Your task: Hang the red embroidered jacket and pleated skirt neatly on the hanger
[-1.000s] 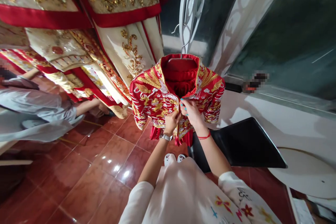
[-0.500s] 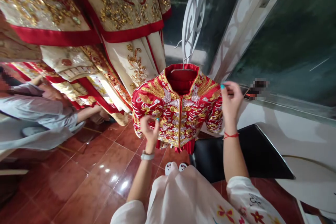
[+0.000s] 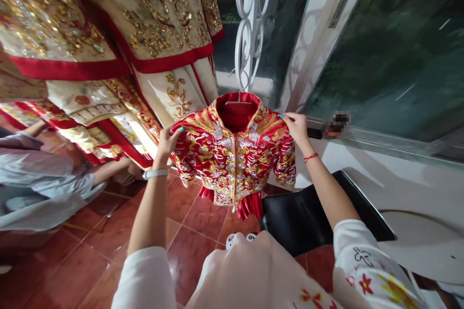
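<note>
While the small red jacket with gold and silver stitching [image 3: 235,154] hangs on a thin metal hanger [image 3: 239,88], the person holds it at both shoulders. The hanger's hook goes up over a white curly metal rail [image 3: 250,19] in front of a dark window [image 3: 391,43]. The jacket hangs straight, with its front closed down the middle and a red frilly bit showing at the bottom.

The left hand [image 3: 167,141] is at the jacket's shoulder on the left side of the picture. Its fingers are curled on the edge of the sleeve top, and it looks like they pinch the cloth, but the grip is partly hidden. A white watch band [image 3: 155,173] sits on that wrist.

The right hand [image 3: 297,128] is at the other shoulder. Its fingers are nearly closed, with the tips pressed on the gold cloth. The nails are painted blue-green, and a thin red string [image 3: 311,157] goes round the wrist.

Big cream robes with gold patterns and red trim [image 3: 119,29] hang just beside the jacket on the left. Under the jacket is a shiny red tile floor [image 3: 90,260]. A black chair seat [image 3: 311,212] is low on the right, near the jacket's bottom edge. Another person in a light grey top [image 3: 39,183] is bent low at the far left, well apart from the jacket.
</note>
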`<state>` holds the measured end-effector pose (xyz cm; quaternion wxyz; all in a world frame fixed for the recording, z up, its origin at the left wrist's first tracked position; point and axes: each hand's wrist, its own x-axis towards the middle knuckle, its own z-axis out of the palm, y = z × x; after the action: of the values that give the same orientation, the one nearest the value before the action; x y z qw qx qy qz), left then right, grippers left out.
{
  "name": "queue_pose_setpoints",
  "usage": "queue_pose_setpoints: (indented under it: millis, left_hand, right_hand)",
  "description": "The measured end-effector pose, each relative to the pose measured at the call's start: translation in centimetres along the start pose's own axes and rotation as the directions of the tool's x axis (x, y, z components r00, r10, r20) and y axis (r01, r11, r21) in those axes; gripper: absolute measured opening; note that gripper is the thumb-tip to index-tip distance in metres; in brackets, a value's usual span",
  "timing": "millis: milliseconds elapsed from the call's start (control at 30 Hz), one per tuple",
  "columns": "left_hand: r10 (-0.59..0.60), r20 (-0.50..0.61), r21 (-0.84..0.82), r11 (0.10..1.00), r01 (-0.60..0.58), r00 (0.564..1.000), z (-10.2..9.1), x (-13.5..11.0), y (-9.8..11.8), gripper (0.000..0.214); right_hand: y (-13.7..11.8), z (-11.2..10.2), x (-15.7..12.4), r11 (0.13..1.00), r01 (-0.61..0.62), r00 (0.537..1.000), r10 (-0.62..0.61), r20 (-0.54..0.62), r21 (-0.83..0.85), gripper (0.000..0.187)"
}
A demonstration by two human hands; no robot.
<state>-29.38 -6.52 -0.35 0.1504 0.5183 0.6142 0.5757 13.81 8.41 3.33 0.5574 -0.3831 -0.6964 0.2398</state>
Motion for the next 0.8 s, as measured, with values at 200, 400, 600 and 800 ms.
queue_pose_setpoints:
  millis: [200,400,600,800]
  left_hand:
    - [0.076,0.097,0.015,0.997,-0.078,0.992,-4.0,-0.4,2.2,0.051]
    - [-0.077,0.217,-0.042,0.995,0.088,0.973,-1.7,-1.7,1.0,0.069]
    - [0.018,0.086,0.001,1.0,-0.019,0.996,0.1,-1.2,1.5,0.07]
    - [0.365,-0.393,0.415,0.889,-0.191,0.844,5.1,-7.7,0.0,0.073]
  right_hand:
    - [-0.4,0.2,-0.8,0.995,0.1,0.961,-0.091,-0.261,0.023,0.032]
    - [3.0,-0.7,-4.0,0.991,-0.06,0.995,0.051,0.081,0.119,0.047]
    - [3.3,-1.0,-4.0,0.993,-0.108,0.979,0.114,0.169,-0.043,0.067]
    - [2.3,3.6,-10.1,0.914,0.015,0.973,-0.107,-0.205,-0.406,0.055]
